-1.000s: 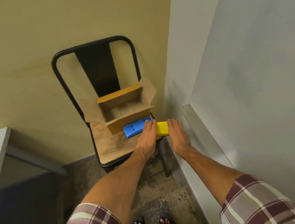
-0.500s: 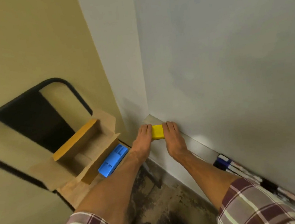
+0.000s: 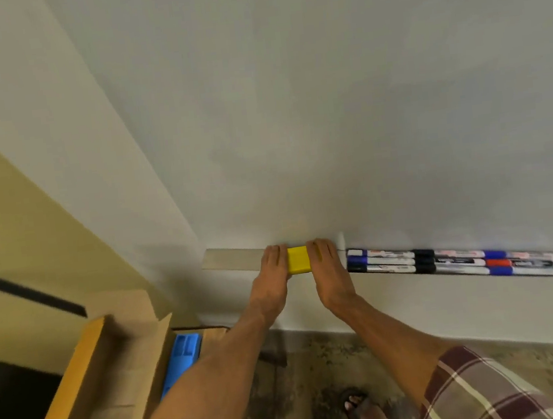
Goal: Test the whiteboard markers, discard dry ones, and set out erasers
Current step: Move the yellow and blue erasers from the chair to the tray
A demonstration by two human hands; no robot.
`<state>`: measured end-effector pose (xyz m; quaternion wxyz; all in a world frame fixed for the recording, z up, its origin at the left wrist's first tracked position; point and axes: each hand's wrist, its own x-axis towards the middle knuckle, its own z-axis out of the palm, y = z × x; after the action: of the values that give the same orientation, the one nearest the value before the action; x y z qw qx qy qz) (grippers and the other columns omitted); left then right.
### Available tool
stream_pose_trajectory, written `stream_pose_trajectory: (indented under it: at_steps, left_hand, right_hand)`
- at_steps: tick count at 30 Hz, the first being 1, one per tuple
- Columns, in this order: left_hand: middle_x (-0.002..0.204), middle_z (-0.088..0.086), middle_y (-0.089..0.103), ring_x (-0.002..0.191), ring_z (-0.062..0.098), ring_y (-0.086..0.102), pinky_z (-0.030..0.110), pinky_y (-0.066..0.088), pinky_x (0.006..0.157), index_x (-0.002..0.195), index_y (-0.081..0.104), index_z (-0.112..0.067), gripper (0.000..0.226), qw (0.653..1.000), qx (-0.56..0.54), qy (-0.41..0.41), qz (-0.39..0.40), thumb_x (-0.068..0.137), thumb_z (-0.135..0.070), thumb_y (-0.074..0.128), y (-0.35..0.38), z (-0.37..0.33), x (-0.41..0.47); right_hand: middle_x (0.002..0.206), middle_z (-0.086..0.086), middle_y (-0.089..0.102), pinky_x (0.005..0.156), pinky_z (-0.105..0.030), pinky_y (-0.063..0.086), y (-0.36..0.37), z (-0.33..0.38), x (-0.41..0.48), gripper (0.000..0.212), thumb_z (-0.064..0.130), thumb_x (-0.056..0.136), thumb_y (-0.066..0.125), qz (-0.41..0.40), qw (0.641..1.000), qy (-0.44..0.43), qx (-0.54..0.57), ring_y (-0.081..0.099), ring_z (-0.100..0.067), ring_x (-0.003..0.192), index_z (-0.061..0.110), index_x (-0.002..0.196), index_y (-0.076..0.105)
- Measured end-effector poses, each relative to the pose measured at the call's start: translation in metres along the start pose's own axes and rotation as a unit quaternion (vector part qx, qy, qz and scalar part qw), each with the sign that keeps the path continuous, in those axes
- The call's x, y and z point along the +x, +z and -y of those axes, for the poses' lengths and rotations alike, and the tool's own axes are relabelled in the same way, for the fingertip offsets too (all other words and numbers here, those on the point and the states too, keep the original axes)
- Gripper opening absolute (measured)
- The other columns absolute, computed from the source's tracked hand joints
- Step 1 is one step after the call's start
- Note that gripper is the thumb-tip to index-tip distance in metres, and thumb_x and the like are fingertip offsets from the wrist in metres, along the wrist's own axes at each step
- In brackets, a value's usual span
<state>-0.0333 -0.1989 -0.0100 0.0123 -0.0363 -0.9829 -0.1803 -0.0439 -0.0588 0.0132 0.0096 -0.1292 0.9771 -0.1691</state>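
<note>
Setting out erasers is the step in hand: the left hand and right hand, fingers straight, press the yellow eraser between them at the marker tray, just left of the whiteboard markers, so releasing it squarely probably comes next.

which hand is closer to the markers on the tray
Right. The right hand presses the right end of the yellow eraser, just left of the markers. The left hand is at the eraser's other end, farther from them.
</note>
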Motion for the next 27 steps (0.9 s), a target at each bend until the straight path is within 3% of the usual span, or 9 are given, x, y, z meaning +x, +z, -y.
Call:
stream_pose_trajectory:
  at_steps: [7, 11, 18, 23, 27]
  left_hand:
    - [0.162, 0.009, -0.014, 0.149, 0.022, -0.012, 0.033, 0.01, 0.121, 0.152, -0.013, -0.009, 0.076, 0.999, 0.009, 0.04, 0.008, 0.099, 0.004, 0.04, 0.017, -0.024, 0.005]
    - [0.157, 0.004, -0.029, 0.138, 0.016, -0.03, 0.032, 0.018, 0.121, 0.145, -0.027, -0.013, 0.081, 0.999, 0.019, 0.034, 0.015, 0.098, 0.007, 0.036, 0.02, -0.028, 0.005]
    - [0.159, 0.003, -0.026, 0.145, 0.018, -0.022, 0.033, 0.02, 0.12, 0.15, -0.02, -0.011, 0.076, 0.999, 0.023, 0.012, 0.04, 0.1, 0.002, 0.035, 0.011, -0.035, 0.004]
    - [0.159, 0.005, -0.023, 0.147, 0.02, -0.018, 0.032, 0.022, 0.12, 0.15, -0.02, -0.009, 0.076, 0.998, 0.037, 0.002, 0.045, 0.098, 0.005, 0.034, 0.014, -0.035, 0.003]
    - [0.16, 0.004, -0.022, 0.147, 0.018, -0.018, 0.032, 0.02, 0.12, 0.15, -0.018, -0.009, 0.074, 0.998, 0.032, -0.007, 0.051, 0.098, 0.006, 0.03, 0.014, -0.026, 0.0]
  right_hand:
    - [0.152, -0.014, 0.019, 0.111, -0.039, 0.033, -0.007, -0.022, -0.01, 0.074, 0.004, 0.087, 0.062, -0.006, 0.999, 0.042, -0.025, 0.018, -0.028, 0.141, 0.01, 0.147, 0.019]
    - [0.154, -0.013, 0.014, 0.111, -0.039, 0.033, -0.005, -0.026, -0.01, 0.077, 0.004, 0.087, 0.061, -0.003, 0.998, 0.05, -0.025, 0.014, -0.028, 0.142, 0.012, 0.148, 0.014]
    - [0.155, -0.01, 0.008, 0.109, -0.038, 0.037, -0.002, -0.024, -0.007, 0.079, 0.009, 0.088, 0.062, 0.012, 0.997, 0.069, -0.009, 0.013, -0.027, 0.142, 0.017, 0.148, 0.011]
    - [0.156, -0.011, -0.002, 0.115, -0.04, 0.024, 0.006, -0.02, -0.009, 0.084, 0.013, 0.092, 0.059, 0.016, 0.997, 0.072, -0.015, 0.005, -0.028, 0.144, 0.015, 0.15, -0.001]
    - [0.158, -0.008, -0.007, 0.117, -0.042, 0.02, 0.013, -0.017, -0.013, 0.083, 0.005, 0.093, 0.054, 0.036, 0.998, 0.046, 0.004, -0.002, -0.026, 0.145, 0.015, 0.15, -0.005]
